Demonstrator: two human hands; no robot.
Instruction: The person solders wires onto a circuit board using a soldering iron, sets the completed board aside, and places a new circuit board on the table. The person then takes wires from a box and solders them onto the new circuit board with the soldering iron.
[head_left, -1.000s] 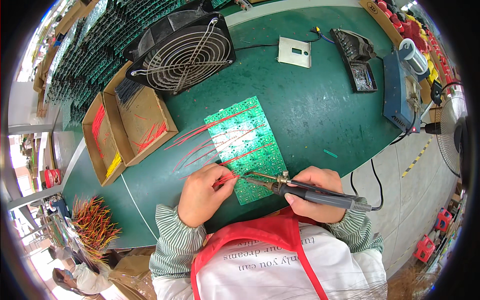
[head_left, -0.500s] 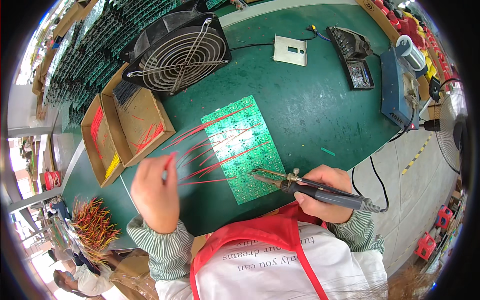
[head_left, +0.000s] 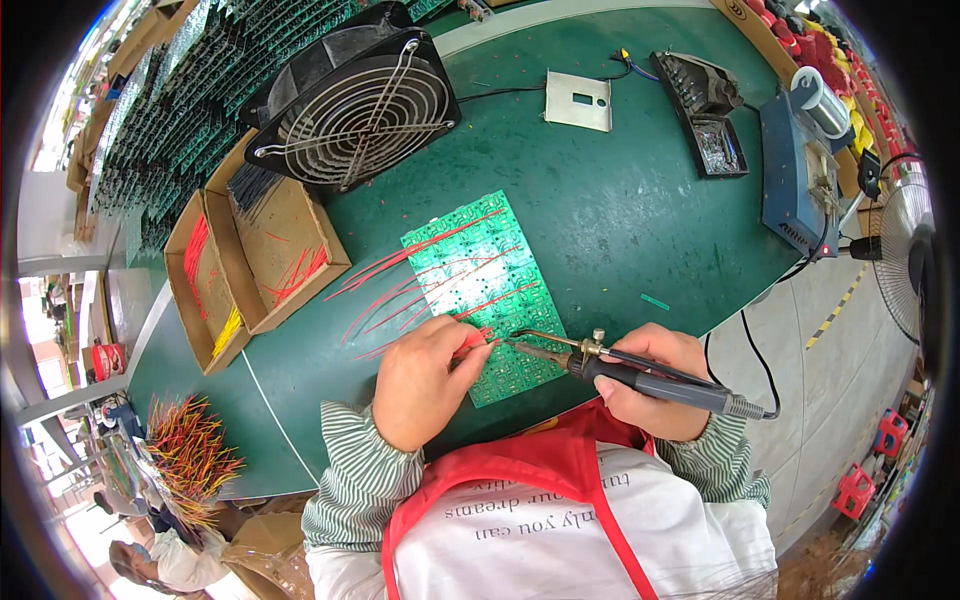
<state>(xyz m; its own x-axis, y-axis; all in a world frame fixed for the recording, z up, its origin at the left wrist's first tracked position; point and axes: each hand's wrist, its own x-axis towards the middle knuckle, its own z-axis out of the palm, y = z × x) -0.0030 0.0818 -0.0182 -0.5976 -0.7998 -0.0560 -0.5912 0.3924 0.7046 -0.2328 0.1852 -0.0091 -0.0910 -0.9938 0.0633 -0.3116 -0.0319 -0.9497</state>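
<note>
A green circuit board panel (head_left: 530, 310) lies on the table in front of me, with several red wires (head_left: 385, 262) running off its left side. My right hand (head_left: 655, 380) grips a soldering iron (head_left: 660, 388) that has a thin metal feed tube alongside it. The iron's tip is at the lower middle of the board. My left hand (head_left: 425, 380) is closed in a pinch on a red wire (head_left: 478, 340), whose end meets the board close to the iron tip. Whether the tip touches the wire is too small to tell.
A black fan (head_left: 360, 110) stands at the back left, beside a cardboard tray (head_left: 335, 262) of red, yellow and dark wires. At the back right are a black holder (head_left: 700, 115), a blue soldering station (head_left: 795, 180) and a solder spool (head_left: 822, 105). A metal plate (head_left: 578, 100) lies behind the board.
My left hand has moved right, from beside the tray to the board, bringing a red wire to the iron tip. My right hand and the iron have barely shifted.
</note>
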